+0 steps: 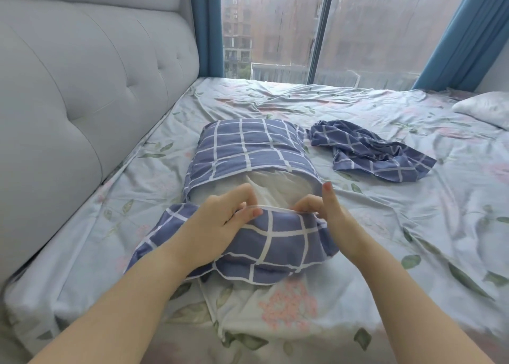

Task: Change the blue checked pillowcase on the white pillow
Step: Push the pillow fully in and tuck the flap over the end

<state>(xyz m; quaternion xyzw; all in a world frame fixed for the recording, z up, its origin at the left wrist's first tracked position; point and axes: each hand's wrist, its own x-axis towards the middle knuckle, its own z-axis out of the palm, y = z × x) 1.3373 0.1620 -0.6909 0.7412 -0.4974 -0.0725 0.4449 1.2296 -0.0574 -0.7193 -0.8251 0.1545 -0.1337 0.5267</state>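
Head view: white pillow (pixel 278 183) lies lengthwise mid-bed on the floral bed sheet (pixel 385 226), short end toward the camera. Blue checked pillowcase (pixel 248 146) covers its far half, and the opening edge runs across the pillow, with bare white fabric showing just below it. Near part of the case is bunched up over the pillow's near end and looks joined to the far part along the left side, though the folds hide the seam. Left hand (pixel 223 223) is on the white-trimmed hem of that near part, fingers curled over the edge and pinching it, forearm lying across the checked cloth. Right hand (pixel 326 212) grips the same hem just beside it, fingers curled into the fabric and thumb pointing up, its tip near the far part's opening edge. Hands are close together but not touching. Second checked cloth (pixel 369 151), same pattern, lies crumpled on the sheet to the right of the pillow, apart from it. Another pale pillow (pixel 484 110) sits at the far right edge of the bed. Grey tufted headboard (pixel 82 74) runs along the left. Window (pixel 275 27) stands behind the bed with blue curtains (pixel 468 33) at its sides, and blurred buildings show through the glass.
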